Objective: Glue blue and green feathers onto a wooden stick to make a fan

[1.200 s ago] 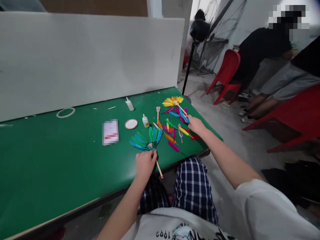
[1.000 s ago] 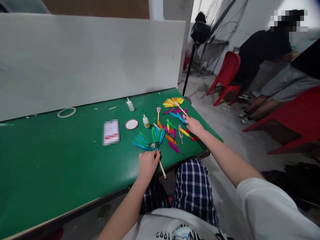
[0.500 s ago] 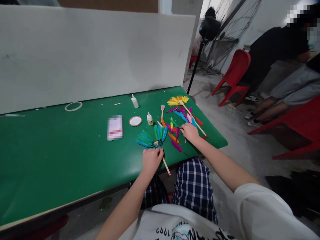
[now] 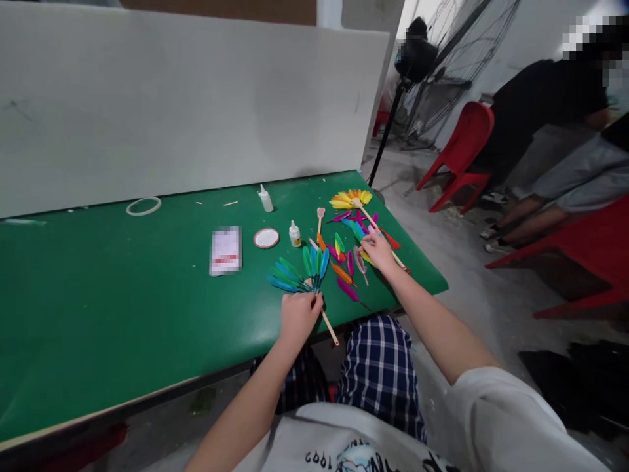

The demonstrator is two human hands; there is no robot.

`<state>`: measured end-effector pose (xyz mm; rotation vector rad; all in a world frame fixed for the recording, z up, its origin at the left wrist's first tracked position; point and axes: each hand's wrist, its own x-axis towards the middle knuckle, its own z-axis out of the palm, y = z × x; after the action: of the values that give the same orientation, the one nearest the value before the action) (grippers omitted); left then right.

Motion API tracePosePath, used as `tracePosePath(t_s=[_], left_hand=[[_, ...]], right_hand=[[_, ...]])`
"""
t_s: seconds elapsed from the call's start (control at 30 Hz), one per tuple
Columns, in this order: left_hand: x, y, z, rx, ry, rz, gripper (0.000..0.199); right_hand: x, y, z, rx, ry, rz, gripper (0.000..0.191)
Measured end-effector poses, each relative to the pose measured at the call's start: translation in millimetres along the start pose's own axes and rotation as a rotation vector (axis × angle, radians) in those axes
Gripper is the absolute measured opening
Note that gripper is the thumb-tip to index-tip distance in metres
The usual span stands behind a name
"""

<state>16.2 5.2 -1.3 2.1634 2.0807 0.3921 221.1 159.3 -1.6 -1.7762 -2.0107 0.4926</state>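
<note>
My left hand (image 4: 301,316) is closed around a feather fan (image 4: 309,263) near the table's front edge. Green and blue feathers spread from the fan's head, and its pale wooden handle (image 4: 331,328) sticks out below my fingers. To the right, my right hand (image 4: 379,252) hovers low over loose feathers, its fingertips pinched by a green feather (image 4: 358,225); its quill end is hidden. Purple (image 4: 348,289), orange (image 4: 341,273) and pink-grey (image 4: 360,264) feathers lie close by. Behind them rests a yellow feather fan (image 4: 350,198) with a long handle.
A small glue bottle (image 4: 294,234), another white bottle (image 4: 266,198), a round white lid (image 4: 266,238) and a paper card (image 4: 226,251) sit on the green table (image 4: 122,295). A wooden stick (image 4: 320,221) lies behind the feathers. Red chairs (image 4: 464,147) and people are at right.
My right hand has lifted slightly and shifted back over the feathers, uncovering a pink-grey and a yellow one. My left hand keeps its hold on the fan.
</note>
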Motion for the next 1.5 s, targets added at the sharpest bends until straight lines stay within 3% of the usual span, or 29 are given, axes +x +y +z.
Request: tracePosePath(t_s=[0.27, 0.43, 0.67, 0.97, 1.3, 1.5], left_hand=[[0.1, -2.7, 2.0, -0.028, 0.019, 0.024, 0.045], [0.0, -4.8, 3.2, -0.043, 0.031, 0.039, 0.043], [0.2, -6.3, 5.7, -0.07, 0.019, 0.032, 0.042], [0.6, -5.9, 3.3, -0.1, -0.014, 0.031, 0.04], [-2.3, -7.2, 2.0, -0.15, -0.008, 0.016, 0.042], [-0.4, -9.6, 0.8, -0.265, 0.01, -0.002, 0.038]], right_hand=[[5.2, 7.2, -8.1, -0.01, -0.024, -0.07, 0.016], [43.5, 0.8, -8.1, -0.08, -0.023, -0.075, 0.018], [103.5, -5.1, -1.0, -0.134, -0.194, -0.038, 0.029], [121.7, -10.1, -3.4, 0.046, -0.352, 0.055, 0.03], [108.6, -26.5, -20.5, 0.487, -0.213, 0.053, 0.025], [106.6, -45.9, -53.1, 0.697, -0.088, -0.027, 0.027]])
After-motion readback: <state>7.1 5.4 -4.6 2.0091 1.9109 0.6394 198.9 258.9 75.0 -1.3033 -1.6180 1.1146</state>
